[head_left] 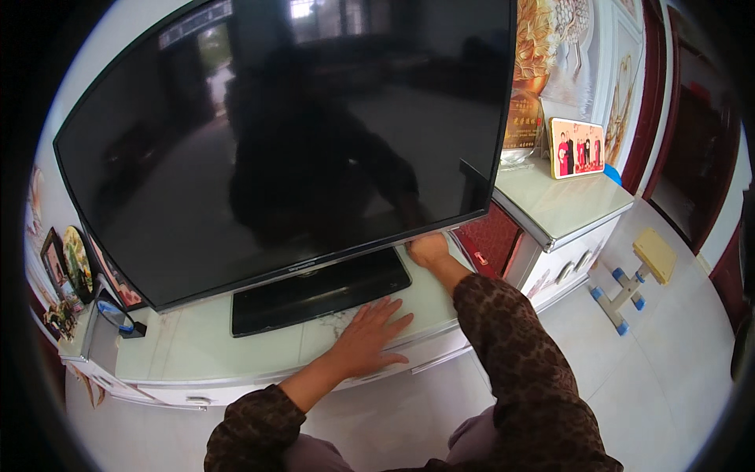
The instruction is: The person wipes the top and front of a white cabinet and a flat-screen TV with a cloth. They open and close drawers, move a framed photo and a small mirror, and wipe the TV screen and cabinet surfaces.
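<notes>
A large flat-screen television (330, 147) with a dark, reflecting screen stands on a black base (321, 295) on a pale glossy TV cabinet (194, 354). My left hand (368, 342) rests with spread fingers at the cabinet's front edge, just before the base, and holds nothing. My right hand (429, 251) is under the television's lower right edge, right of the base. Its fingers are mostly hidden behind that edge, so what they touch or hold cannot be told.
A raised side cabinet (566, 203) at the right bears a framed photo (578, 148) and a golden ornament (524, 121). A dark red box (492, 236) sits beside it. A small stool (634, 283) stands on the tiled floor. Picture frames (56, 256) and a black device (133, 330) are at the left.
</notes>
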Motion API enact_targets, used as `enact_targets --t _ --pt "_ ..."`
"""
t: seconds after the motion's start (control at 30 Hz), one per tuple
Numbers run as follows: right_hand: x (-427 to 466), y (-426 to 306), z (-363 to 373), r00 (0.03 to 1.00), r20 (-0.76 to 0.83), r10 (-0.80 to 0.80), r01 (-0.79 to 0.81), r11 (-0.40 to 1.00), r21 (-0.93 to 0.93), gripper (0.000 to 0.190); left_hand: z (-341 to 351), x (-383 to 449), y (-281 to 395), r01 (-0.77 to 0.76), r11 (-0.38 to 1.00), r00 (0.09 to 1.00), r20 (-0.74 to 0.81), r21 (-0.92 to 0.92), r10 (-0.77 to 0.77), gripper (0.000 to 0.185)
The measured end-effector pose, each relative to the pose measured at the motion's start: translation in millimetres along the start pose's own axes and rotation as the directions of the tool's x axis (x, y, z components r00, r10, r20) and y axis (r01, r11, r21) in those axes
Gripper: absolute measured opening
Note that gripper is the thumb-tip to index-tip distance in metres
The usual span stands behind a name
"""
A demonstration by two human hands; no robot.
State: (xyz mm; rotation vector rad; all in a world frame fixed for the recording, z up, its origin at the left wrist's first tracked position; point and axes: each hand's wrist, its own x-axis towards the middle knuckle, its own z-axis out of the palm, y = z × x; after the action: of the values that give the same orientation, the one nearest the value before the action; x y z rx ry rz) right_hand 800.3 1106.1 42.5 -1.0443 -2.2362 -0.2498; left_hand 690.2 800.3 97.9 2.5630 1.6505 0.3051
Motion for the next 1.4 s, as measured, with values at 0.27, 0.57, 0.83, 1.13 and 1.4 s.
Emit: enact_targets --t 0.27,0.57,0.83,1.13,1.4 --pt "-66 -7 -72 0.942 0.202 -0.268 0.195 0.928 0.318 0.037 29 26 12 0.105 0.993 0.994 0.002 0.055 -0.105 0.085" --pt "-170 61 -203 0.809 0.297 -0.508 0.385 0.839 0.385 0.038 34 67 31 0.153 0.982 0.985 0.062 0.113 -0.161 0.084" --pt "-81 182 -298 0.971 -0.231 0.065 -0.039 0.993 0.112 0.036 43 149 65 0.028 1.0 0.997 0.076 -0.013 -0.026 0.084" --pt "-21 299 -259 0.962 0.146 0.231 -0.239 0.97 0.045 0.031 67 203 79 -0.041 0.997 0.991 0.128 0.069 0.032 0.075" --pt "-47 237 -254 0.992 0.019 -0.122 0.115 0.967 0.227 0.025 25 222 104 -0.106 0.97 0.95 -0.309 -0.217 0.034 0.06"
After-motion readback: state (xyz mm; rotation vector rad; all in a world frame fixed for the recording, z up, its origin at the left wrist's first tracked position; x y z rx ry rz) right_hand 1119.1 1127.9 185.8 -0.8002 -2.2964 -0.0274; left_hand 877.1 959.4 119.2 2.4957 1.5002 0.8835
